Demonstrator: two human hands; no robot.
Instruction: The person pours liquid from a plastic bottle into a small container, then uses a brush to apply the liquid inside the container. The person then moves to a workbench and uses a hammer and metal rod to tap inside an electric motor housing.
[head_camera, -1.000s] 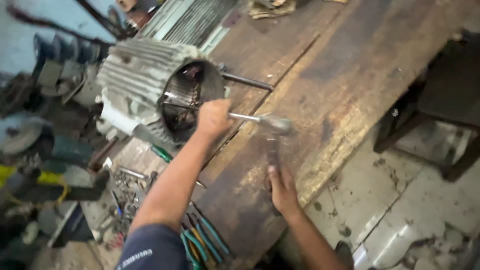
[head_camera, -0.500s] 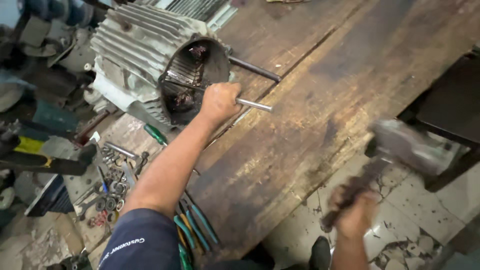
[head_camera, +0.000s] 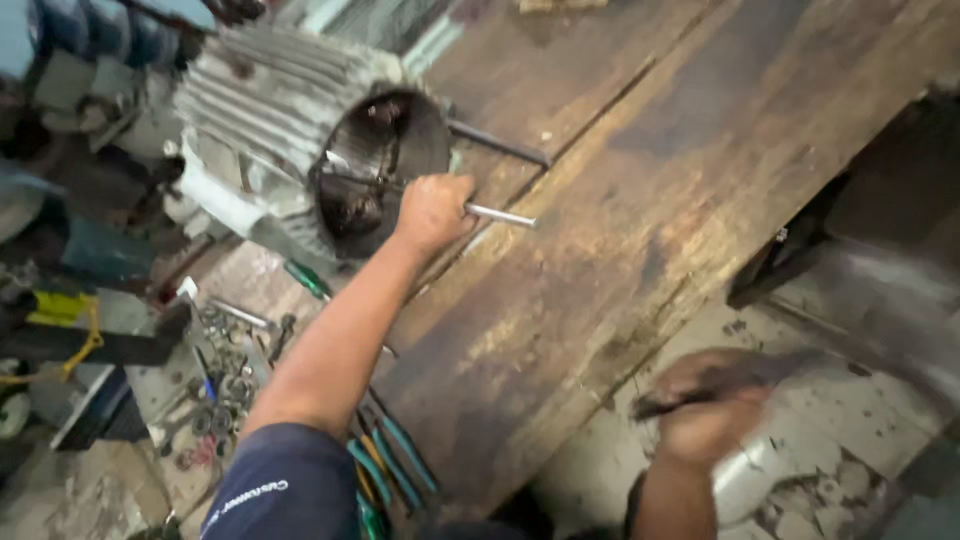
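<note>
Left hand (head_camera: 432, 212) fisted round steel rod (head_camera: 500, 215) poking into motor housing (head_camera: 300, 150), right hand (head_camera: 712, 405) gripping blurry hammer handle (head_camera: 668, 402) well back along rod's axis.

Worn wooden workbench (head_camera: 640, 200) under motor housing (head_camera: 290, 140)

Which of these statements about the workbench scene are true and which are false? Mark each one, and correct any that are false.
1. The left hand grips a metal rod at the open end of the ribbed motor housing. True.
2. The motor housing stands on the tiled floor. False: it lies on its side on the wooden bench.
3. The right hand is sharp and resting flat on the bench. False: it is blurred, off the bench edge above the floor, gripping a dark handle.
4. Green-handled pliers lie at the near edge of the bench. True.
5. A green-handled screwdriver lies beside the housing. True.
</note>
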